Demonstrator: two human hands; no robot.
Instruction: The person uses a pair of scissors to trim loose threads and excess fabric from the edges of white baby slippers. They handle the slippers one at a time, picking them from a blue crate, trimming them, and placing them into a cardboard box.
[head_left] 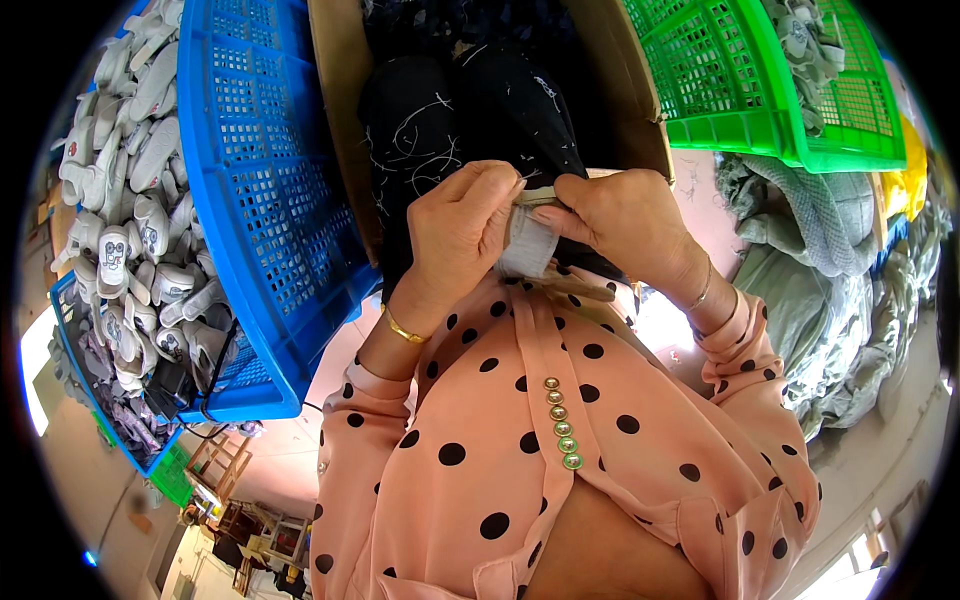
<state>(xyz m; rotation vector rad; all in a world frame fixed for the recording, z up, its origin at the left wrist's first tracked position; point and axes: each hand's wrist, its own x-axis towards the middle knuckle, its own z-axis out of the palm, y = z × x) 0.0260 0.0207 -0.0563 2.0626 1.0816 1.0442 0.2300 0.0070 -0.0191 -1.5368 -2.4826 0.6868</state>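
Note:
Above my lap, both hands grip a light grey cloth shoe (527,245), which looks like those in the blue basket. My left hand (455,228) is closed in a pinch at its left edge, thumb and forefinger together near the top. From the other side my right hand (628,218) pinches the upper edge, its thumb lying across the pale rim. The fingers cover much of the shoe, so its full shape is hidden. Just beneath, a beige strip (585,288) sticks out to the right; I cannot tell whether it belongs to the same shoe.
A blue plastic basket (275,200) stands close on my left, with piled grey shoes (140,240) beyond its wall. An open cardboard box (335,110) is before my knees. Green crates (720,90) are at the far right, above grey fabric sacks (810,310). Loose white threads cling to my dark trousers (415,125).

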